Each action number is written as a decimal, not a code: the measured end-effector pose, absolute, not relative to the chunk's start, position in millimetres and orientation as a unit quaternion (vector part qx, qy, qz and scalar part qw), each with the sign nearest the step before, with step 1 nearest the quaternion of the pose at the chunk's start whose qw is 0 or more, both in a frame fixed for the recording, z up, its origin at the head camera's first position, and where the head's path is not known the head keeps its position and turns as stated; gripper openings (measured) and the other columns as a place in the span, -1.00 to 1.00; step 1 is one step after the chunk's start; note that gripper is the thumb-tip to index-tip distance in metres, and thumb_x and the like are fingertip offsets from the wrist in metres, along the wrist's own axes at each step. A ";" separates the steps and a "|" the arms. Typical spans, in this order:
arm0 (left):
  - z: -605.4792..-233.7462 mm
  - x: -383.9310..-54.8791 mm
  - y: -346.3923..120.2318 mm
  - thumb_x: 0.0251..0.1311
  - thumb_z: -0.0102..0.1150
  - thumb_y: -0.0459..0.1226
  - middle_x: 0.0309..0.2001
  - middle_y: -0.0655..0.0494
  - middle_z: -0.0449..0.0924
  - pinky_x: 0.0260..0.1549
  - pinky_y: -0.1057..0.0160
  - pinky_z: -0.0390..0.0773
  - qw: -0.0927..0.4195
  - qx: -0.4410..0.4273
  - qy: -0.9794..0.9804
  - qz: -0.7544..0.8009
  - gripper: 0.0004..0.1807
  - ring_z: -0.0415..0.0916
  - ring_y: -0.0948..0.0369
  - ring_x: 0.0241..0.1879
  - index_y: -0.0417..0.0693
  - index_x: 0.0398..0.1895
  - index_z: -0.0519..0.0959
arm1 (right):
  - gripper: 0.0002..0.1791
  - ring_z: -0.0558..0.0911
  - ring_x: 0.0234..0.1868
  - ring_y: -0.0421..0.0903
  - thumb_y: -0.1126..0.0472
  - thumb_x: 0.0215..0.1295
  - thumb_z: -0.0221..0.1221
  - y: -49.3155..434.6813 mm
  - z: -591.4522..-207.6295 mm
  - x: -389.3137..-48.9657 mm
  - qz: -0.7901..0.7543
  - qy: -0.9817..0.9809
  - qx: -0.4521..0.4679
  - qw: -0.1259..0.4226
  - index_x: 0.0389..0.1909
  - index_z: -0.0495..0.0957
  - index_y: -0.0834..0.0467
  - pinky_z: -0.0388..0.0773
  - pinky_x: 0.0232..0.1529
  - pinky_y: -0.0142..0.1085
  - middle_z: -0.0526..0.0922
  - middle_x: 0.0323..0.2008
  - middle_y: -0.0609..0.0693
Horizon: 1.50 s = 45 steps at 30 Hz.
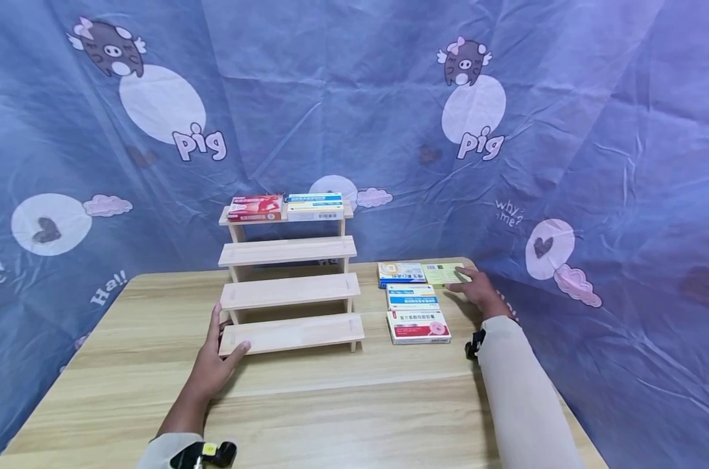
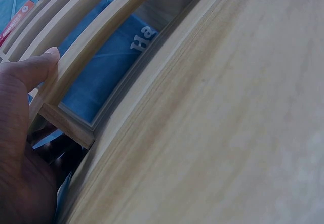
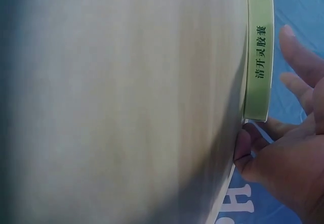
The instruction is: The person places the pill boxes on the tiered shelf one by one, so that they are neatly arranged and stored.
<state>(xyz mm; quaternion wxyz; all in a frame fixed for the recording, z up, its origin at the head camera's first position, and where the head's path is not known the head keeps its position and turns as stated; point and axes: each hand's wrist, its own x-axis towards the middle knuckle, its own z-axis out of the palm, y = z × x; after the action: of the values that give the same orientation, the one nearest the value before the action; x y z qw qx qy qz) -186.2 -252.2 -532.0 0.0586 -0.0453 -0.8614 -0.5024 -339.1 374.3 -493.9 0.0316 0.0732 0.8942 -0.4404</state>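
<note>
My left hand [image 1: 215, 361] holds the left end of a four-step wooden display rack [image 1: 290, 290], thumb over the lowest step and fingers along its side. The left wrist view shows the thumb [image 2: 45, 64] on the step's edge. At the table's back right my right hand [image 1: 476, 291] reaches to a green medicine box [image 1: 439, 275], its fingers spread loosely around the box's right end. From the right wrist view, the green box [image 3: 259, 57] lies flat, with fingertips [image 3: 287, 31] over and beside it.
A red box [image 1: 255, 208] and a blue-and-white box [image 1: 315, 207] lie on the rack's top step. Left of and in front of the green box are a blue-and-yellow box [image 1: 401, 273], another blue-and-white box [image 1: 413, 298] and a red-and-white box [image 1: 419, 327]. A blue cloth [image 1: 331, 98] hangs behind.
</note>
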 end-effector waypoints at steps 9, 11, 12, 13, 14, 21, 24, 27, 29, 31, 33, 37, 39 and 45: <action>-532.5 -185.0 -250.9 0.57 0.30 -0.15 0.65 -0.44 0.19 0.42 -0.39 0.38 0.057 -0.047 -0.865 -0.497 0.23 0.24 -0.43 0.60 0.20 0.82 -0.53 | -0.10 -0.14 0.78 0.41 0.20 0.42 0.42 373.3 -496.4 -337.3 -0.460 0.884 0.081 0.037 0.68 0.24 0.23 -0.21 0.77 0.21 -0.07 0.74 0.38; -532.0 -184.6 -250.7 0.57 0.29 -0.15 0.65 -0.45 0.17 0.41 -0.41 0.39 0.056 -0.047 -0.864 -0.498 0.23 0.23 -0.44 0.60 0.21 0.81 -0.53 | -0.11 -0.14 0.78 0.41 0.20 0.42 0.43 373.7 -496.8 -336.4 -0.458 0.884 0.082 0.040 0.68 0.24 0.21 -0.21 0.77 0.22 -0.07 0.75 0.37; -531.8 -184.5 -250.6 0.58 0.29 -0.15 0.65 -0.45 0.17 0.41 -0.41 0.40 0.056 -0.046 -0.865 -0.497 0.22 0.23 -0.44 0.60 0.22 0.81 -0.54 | -0.11 -0.14 0.78 0.40 0.20 0.42 0.43 373.9 -497.2 -336.3 -0.457 0.885 0.082 0.040 0.68 0.26 0.21 -0.20 0.77 0.21 -0.06 0.75 0.37; -531.6 -184.4 -250.5 0.58 0.28 -0.15 0.65 -0.45 0.17 0.40 -0.39 0.41 0.057 -0.046 -0.865 -0.496 0.22 0.23 -0.44 0.59 0.22 0.81 -0.54 | -0.12 -0.13 0.78 0.40 0.20 0.42 0.43 374.0 -497.4 -336.3 -0.456 0.885 0.082 0.040 0.68 0.27 0.20 -0.20 0.77 0.21 -0.05 0.74 0.37; -531.4 -184.3 -250.4 0.58 0.28 -0.14 0.65 -0.44 0.17 0.39 -0.37 0.44 0.058 -0.046 -0.867 -0.494 0.22 0.25 -0.43 0.59 0.21 0.81 -0.54 | -0.13 -0.11 0.78 0.40 0.20 0.43 0.43 374.0 -497.7 -336.4 -0.453 0.887 0.082 0.039 0.67 0.28 0.20 -0.19 0.77 0.21 -0.04 0.74 0.38; -532.1 -184.3 -251.6 0.57 0.30 -0.14 0.64 -0.41 0.22 0.31 -0.03 0.54 0.061 -0.041 -0.875 -0.479 0.22 0.34 -0.37 0.56 0.17 0.82 -0.50 | -0.16 -0.08 0.77 0.41 0.23 0.41 0.44 372.3 -501.3 -340.6 -0.442 0.892 0.085 0.035 0.64 0.32 0.21 -0.17 0.77 0.19 0.01 0.72 0.41; -532.5 -185.4 -251.7 0.56 0.31 -0.13 0.64 -0.42 0.21 0.36 -0.21 0.50 0.055 -0.042 -0.871 -0.486 0.24 0.31 -0.39 0.58 0.18 0.82 -0.53 | -0.16 -0.04 0.76 0.41 0.25 0.38 0.45 373.7 -503.4 -341.4 -0.438 0.894 0.091 0.028 0.63 0.34 0.21 -0.14 0.77 0.19 0.05 0.71 0.42; -532.1 -186.0 -251.4 0.55 0.33 -0.13 0.64 -0.41 0.21 0.40 -0.33 0.42 0.051 -0.042 -0.866 -0.495 0.26 0.26 -0.39 0.60 0.21 0.81 -0.54 | -0.18 0.04 0.74 0.42 0.25 0.37 0.46 375.1 -504.8 -342.1 -0.424 0.901 0.090 0.016 0.60 0.38 0.22 -0.06 0.76 0.19 0.14 0.67 0.43; -531.7 -186.0 -251.0 0.55 0.33 -0.13 0.64 -0.40 0.21 0.41 -0.34 0.42 0.052 -0.040 -0.865 -0.497 0.26 0.26 -0.39 0.60 0.22 0.81 -0.54 | -0.19 0.09 0.72 0.42 0.24 0.36 0.46 375.4 -505.3 -343.2 -0.417 0.904 0.090 0.007 0.59 0.39 0.23 -0.02 0.75 0.19 0.19 0.65 0.44; -531.8 -185.5 -250.7 0.55 0.32 -0.14 0.64 -0.40 0.22 0.43 -0.33 0.40 0.055 -0.039 -0.863 -0.500 0.25 0.25 -0.38 0.61 0.24 0.82 -0.53 | -0.20 0.12 0.72 0.42 0.25 0.36 0.46 375.6 -505.9 -344.3 -0.416 0.905 0.091 0.001 0.58 0.40 0.24 0.01 0.74 0.18 0.22 0.64 0.45; -532.8 -185.6 -250.6 0.55 0.32 -0.14 0.64 -0.41 0.22 0.43 -0.33 0.40 0.059 -0.040 -0.863 -0.500 0.24 0.25 -0.39 0.60 0.22 0.82 -0.52 | -0.20 0.14 0.71 0.41 0.26 0.36 0.47 375.8 -506.6 -345.4 -0.421 0.902 0.094 -0.003 0.58 0.40 0.23 0.02 0.74 0.17 0.24 0.63 0.44; -533.9 -185.8 -250.5 0.57 0.29 -0.12 0.64 -0.42 0.20 0.43 -0.34 0.39 0.062 -0.042 -0.864 -0.498 0.21 0.22 -0.40 0.62 0.21 0.82 -0.51 | -0.22 0.17 0.71 0.40 0.29 0.35 0.47 376.5 -508.5 -347.2 -0.420 0.903 0.091 -0.010 0.56 0.43 0.25 0.06 0.74 0.16 0.26 0.62 0.45; -534.1 -186.3 -250.9 0.58 0.28 -0.10 0.64 -0.41 0.20 0.40 -0.31 0.44 0.063 -0.042 -0.867 -0.493 0.20 0.23 -0.40 0.61 0.20 0.82 -0.51 | -0.25 0.20 0.69 0.41 0.28 0.36 0.47 376.2 -509.4 -347.7 -0.412 0.907 0.087 -0.016 0.53 0.45 0.27 0.09 0.72 0.16 0.29 0.59 0.46; -532.6 -185.3 -252.5 0.55 0.32 -0.12 0.64 -0.39 0.23 0.30 0.20 0.53 0.056 -0.040 -0.868 -0.491 0.24 0.32 -0.35 0.58 0.23 0.82 -0.51 | -0.35 0.27 0.66 0.41 0.25 0.40 0.46 377.3 -512.8 -351.3 -0.386 0.917 0.099 -0.030 0.47 0.53 0.22 0.15 0.70 0.18 0.36 0.56 0.45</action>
<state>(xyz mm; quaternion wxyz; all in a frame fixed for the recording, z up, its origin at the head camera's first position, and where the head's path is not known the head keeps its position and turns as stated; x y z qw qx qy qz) -185.3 -252.5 -532.6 0.0562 -0.0403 -0.8682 -0.4915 -351.3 377.3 -512.8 -0.0298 0.0995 0.9167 -0.3859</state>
